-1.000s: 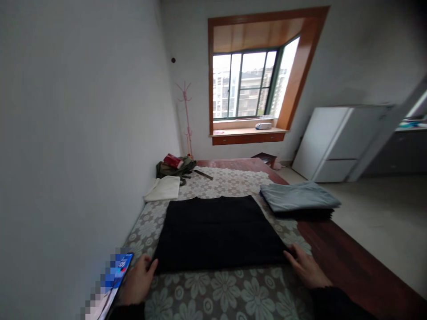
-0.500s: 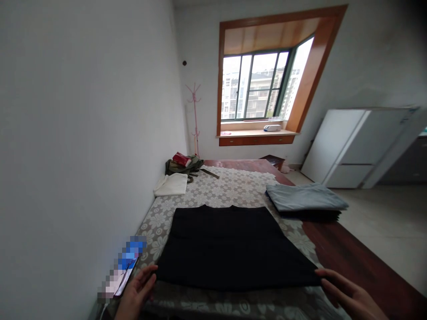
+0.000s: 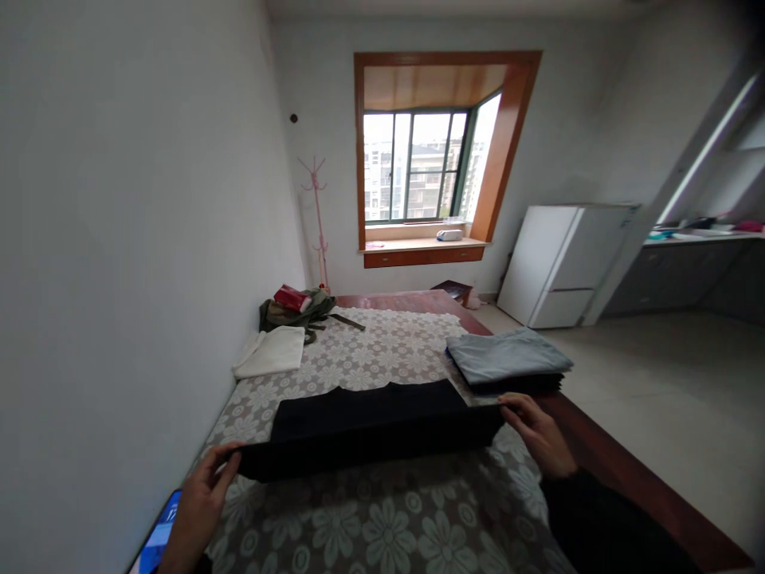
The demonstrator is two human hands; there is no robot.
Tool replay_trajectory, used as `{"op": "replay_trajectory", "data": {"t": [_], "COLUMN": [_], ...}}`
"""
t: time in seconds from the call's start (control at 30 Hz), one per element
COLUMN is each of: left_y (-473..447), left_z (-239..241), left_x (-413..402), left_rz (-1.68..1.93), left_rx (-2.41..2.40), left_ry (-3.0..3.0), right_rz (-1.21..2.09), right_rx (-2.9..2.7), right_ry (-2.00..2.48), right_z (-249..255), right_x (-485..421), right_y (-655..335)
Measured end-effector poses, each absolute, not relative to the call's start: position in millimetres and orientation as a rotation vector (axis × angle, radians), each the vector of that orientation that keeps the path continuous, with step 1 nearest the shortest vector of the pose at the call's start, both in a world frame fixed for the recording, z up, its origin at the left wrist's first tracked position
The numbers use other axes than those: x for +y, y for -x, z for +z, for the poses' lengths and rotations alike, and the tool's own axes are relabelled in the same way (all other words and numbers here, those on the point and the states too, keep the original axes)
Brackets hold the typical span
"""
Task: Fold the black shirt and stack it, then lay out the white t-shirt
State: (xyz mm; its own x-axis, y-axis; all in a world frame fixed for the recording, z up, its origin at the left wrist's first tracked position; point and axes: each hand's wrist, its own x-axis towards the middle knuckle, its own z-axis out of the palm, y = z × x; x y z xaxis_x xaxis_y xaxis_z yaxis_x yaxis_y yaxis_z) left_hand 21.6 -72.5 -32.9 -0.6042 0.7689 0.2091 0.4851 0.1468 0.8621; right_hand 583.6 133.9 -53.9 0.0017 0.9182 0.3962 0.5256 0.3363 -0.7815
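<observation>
A black cloth [image 3: 370, 422] lies across a bed covered by a grey sheet with white flowers [image 3: 388, 526]. My left hand [image 3: 200, 498] pinches the cloth's near left corner. My right hand [image 3: 538, 434] pinches its near right corner. The near edge is lifted off the sheet and carried toward the far edge, so the cloth looks folded roughly in half. A stack of folded cloths, grey on top [image 3: 505, 359], sits just beyond my right hand at the bed's right side.
A folded white cloth [image 3: 272, 353] and an olive bag with a red item [image 3: 296, 307] lie at the far left of the bed. A phone [image 3: 156, 538] rests by the wall. A white fridge [image 3: 562, 263] and a pink coat stand [image 3: 316, 215] stand beyond.
Both hands took hold of the black cloth's near corners, raised the near edge and carried it away from me, so the cloth now shows about half its former depth. The camera shifted.
</observation>
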Motion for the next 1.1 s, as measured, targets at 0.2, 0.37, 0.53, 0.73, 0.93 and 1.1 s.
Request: {"op": "replay_trajectory", "data": {"t": [0.2, 0.37, 0.53, 0.73, 0.93, 1.1], "left_y": [-30, -43, -37, -72, -176, -198], "left_z": [-52, -70, -71, -67, -95, -124], "left_x": [45, 73, 66, 70, 91, 95], "left_rz": [0.962, 0.640, 0.580, 0.584, 0.461, 0.363], "left_rx": [2.625, 2.721, 2.730, 2.661, 2.170, 2.191], "left_ry": [-1.198, -1.229, -1.380, -1.856, -2.353, -2.312], "right_rz": [0.301, 0.267, 0.179, 0.061, 0.256, 0.343], "right_rx": [-1.800, -1.923, -2.014, -2.166, -2.467, -2.521], "right_ry": [1.829, 1.946, 1.951, 1.638, 1.194, 1.268], "right_z": [-63, -89, -102, -89, -106, -127], "right_x": [211, 231, 234, 214, 158, 148], "right_y": [-504, -484, -490, -453, -358, -337]}}
